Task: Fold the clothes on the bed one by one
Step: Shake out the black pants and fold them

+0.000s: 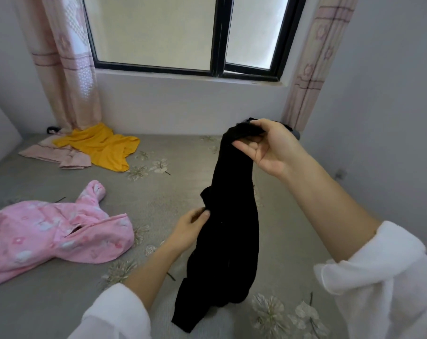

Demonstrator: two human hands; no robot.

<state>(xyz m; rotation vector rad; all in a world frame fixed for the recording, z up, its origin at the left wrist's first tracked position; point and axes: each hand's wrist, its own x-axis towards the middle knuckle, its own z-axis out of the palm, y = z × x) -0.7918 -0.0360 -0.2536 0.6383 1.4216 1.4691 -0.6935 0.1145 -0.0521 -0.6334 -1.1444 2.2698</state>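
no legible text, labels or numbers, as far as visible

Black garment (pixel 232 216) — matt cloth

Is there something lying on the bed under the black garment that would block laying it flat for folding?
Nothing visible blocks it. The black garment hangs from the right hand, with the left hand on its edge. The bed below it is bare; the pink garment lies apart, to the left.
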